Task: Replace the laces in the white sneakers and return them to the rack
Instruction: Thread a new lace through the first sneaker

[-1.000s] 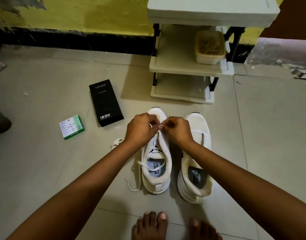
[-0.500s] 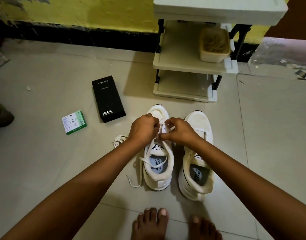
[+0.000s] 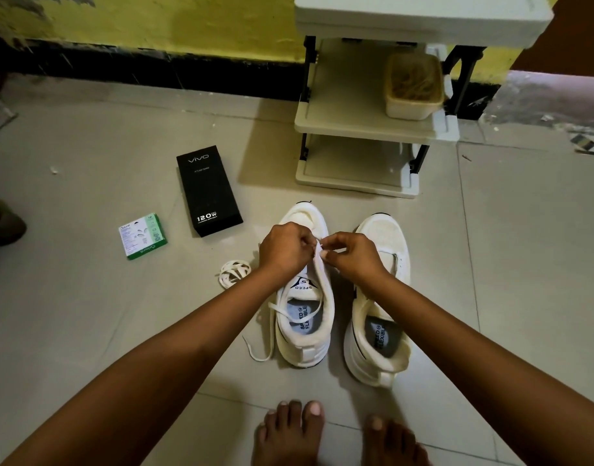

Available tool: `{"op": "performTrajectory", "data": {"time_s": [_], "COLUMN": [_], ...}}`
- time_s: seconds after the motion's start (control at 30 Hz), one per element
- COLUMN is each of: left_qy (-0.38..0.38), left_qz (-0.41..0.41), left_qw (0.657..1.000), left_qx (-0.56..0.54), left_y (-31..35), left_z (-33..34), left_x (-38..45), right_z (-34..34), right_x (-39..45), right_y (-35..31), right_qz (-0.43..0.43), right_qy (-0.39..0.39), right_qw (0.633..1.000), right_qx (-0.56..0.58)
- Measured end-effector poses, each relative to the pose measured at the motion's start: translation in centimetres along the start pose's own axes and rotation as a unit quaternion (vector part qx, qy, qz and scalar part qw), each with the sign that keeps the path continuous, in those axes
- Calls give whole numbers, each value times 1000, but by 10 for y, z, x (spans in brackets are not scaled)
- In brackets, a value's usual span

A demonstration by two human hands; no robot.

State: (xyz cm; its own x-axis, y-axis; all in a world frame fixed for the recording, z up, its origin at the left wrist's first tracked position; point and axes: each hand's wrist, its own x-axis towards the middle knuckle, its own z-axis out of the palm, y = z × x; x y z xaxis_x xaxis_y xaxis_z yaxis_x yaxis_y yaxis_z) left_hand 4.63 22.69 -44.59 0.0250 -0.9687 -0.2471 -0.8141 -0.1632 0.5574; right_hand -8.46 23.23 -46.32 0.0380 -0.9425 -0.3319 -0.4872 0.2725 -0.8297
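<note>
Right, we start with the tiled floor (image 3: pixel 87 331), which runs up to a yellow wall (image 3: pixel 188 25) with a black base strip. Against that wall we see the rack (image 3: pixel 362 126), pale shelves on black posts, with a tub (image 3: pixel 413 87) on its middle shelf, right side. On the floor in front of the rack we see the two white sneakers, toes toward it, just beside each other: the left sneaker (image 3: pixel 304 334) and the right sneaker (image 3: pixel 383 331). We reach in with both forearms over the left sneaker. Our left hand (image 3: pixel 283 248) has its fingers curled, pinching the lace (image 3: pixel 290 312) at the eyelets; our right hand (image 3: pixel 351 255) pinches it too, thumb and fingertips close to the left hand. The lace's loose end crosses the sneaker's opening and trails onto the floor at its left. Left of the sneakers lies a black box (image 3: pixel 206 190), then a small green and white box (image 3: pixel 142 236). A coiled lace (image 3: pixel 233 272) sits just beside our left wrist. Our bare toes (image 3: pixel 293 428) show at the bottom edge.
</note>
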Motion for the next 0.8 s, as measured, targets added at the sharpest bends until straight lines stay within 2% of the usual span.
{"op": "performTrajectory", "data": {"time_s": [0.1,0.23,0.3,0.33,0.4,0.47,0.53,0.57,0.6,0.63,0.67,0.7,0.73,0.8], "left_qy": [12,-31,-38,-37,-47,-60,-68,-72,-75,-79,-83,-86,-87,-87], "left_qz": [5,52,80,79,45,28,27,29,31,32,32,32,32,31], "left_qw": [1000,998,996,995,996,997,996,995,994,993,992,991,991,989], "left_qx": [1,-33,18,48,57,47,50,57,66,77,86,94,100,114], "left_y": [-1,-8,-13,-18,-27,-32,-31,-29,-27,-25,-25,-24,-24,-24], "left_z": [0,-14,-24,-28,-31,-28,-25,-24,-24,-24,-24,-25,-24,-23], "left_x": [-1,-2,-2,-1,0,0,0,0,0,1,1,2,2,1], "right_z": [2,1,0,-4,-22,-55,-86,-94,-94,-88,-76,-61,-46,-22], "right_x": [4,10,10,9,3,-5,-9,-10,-7,-3,0,3,5,3], "right_y": [1,-2,-6,-11,-33,-62,-89,-95,-96,-93,-85,-71,-55,-25], "right_qz": [-12,-36,-35,-30,-34,-92,-159,-163,-144,-116,-90,-70,-50,-8], "right_qy": [24,29,28,29,14,-19,-26,-15,4,32,54,44,1,-92], "right_qw": [1000,998,997,999,991,957,915,902,906,933,970,994,997,968], "right_qx": [10,-53,-66,-32,127,274,370,400,399,339,217,72,-55,-234]}}
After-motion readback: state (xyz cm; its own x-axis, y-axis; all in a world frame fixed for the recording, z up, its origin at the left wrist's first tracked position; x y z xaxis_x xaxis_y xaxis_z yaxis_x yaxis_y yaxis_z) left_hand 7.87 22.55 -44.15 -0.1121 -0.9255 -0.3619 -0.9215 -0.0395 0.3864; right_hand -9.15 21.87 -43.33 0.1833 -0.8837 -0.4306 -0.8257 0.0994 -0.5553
